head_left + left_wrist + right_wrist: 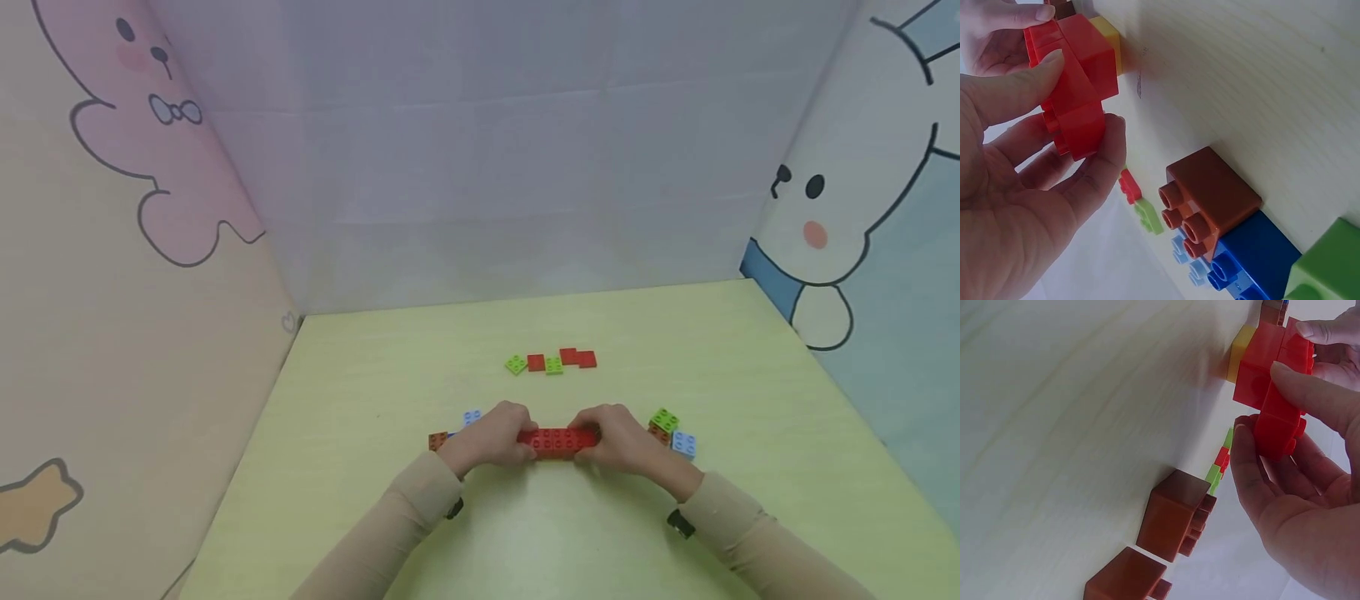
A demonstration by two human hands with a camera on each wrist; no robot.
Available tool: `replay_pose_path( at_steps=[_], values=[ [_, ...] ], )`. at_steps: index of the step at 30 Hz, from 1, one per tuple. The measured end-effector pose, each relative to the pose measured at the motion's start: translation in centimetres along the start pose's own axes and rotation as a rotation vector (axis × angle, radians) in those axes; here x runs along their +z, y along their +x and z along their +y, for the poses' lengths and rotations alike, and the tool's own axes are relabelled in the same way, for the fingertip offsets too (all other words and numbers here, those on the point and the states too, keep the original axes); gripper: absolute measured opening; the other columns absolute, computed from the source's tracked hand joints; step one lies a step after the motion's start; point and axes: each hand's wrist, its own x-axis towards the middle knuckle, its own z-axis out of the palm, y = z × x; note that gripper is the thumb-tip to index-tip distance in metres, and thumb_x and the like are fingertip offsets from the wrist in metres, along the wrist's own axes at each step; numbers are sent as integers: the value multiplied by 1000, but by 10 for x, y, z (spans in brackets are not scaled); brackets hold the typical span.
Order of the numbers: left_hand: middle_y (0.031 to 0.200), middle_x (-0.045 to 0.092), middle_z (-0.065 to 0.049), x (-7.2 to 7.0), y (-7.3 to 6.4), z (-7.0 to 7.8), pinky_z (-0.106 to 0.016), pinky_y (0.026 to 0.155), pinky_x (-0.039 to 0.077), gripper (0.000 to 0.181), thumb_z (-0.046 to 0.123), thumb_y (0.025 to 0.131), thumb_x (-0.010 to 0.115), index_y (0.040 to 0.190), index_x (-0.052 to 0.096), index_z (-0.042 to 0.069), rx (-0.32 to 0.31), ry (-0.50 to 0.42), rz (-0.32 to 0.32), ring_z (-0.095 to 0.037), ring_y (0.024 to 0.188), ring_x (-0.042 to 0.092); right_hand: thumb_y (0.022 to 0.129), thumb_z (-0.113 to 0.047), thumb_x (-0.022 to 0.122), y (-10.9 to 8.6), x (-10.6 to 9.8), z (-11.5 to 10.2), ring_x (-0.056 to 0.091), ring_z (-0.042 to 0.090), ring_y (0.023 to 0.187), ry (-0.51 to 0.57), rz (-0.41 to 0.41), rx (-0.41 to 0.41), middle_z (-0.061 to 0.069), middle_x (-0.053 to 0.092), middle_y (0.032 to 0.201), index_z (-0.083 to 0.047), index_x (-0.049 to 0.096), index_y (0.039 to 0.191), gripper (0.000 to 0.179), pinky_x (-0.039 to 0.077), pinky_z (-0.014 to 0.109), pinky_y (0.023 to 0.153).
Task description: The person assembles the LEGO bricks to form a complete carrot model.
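Pinching opposite ends, left hand [495,435] and right hand [618,442] hold the red bricks [557,443], apparently for level support. Small plates [553,366] lie at their twelve o'clock.

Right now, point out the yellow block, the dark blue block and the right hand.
Yellow block [1240,354]: right wrist view, on its exposed side.
Dark blue block [1261,249]: left wrist view, on its smooth side.
Right hand [617,437]: head view, on the back of the hand.
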Motion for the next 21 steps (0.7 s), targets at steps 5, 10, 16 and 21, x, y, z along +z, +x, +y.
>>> replay_pose_path(
  at_steps=[5,10,16,21],
  values=[
    [79,51,3,2,1,-4,-22,60,37,26,21,84,74,108,72,9,29,18,24,-10,72,46,74,-13,83,0,-1,-1,51,15,81,16,-9,-9,-8,61,87,-15,72,99,27,44,35,73],
    [83,56,7,10,1,-6,-23,63,39,29,20,82,77,109,73,9,11,-59,92,-9,75,47,74,-14,83,-2,-1,2,51,15,83,7,4,-2,-9,61,89,-17,71,99,28,44,35,74],
    [89,61,10,23,1,-8,-29,73,42,30,21,76,81,105,74,13,-82,-206,211,-9,83,51,73,-12,83,-2,-1,7,52,14,84,7,27,-13,-8,62,91,-17,71,98,28,44,37,76],
    [96,63,10,33,-3,-14,-35,79,44,32,23,73,84,102,74,16,-122,-289,306,-10,88,54,75,-11,82,0,2,6,54,14,86,17,25,-17,-7,63,94,-15,71,101,29,46,38,78]
  ],
)
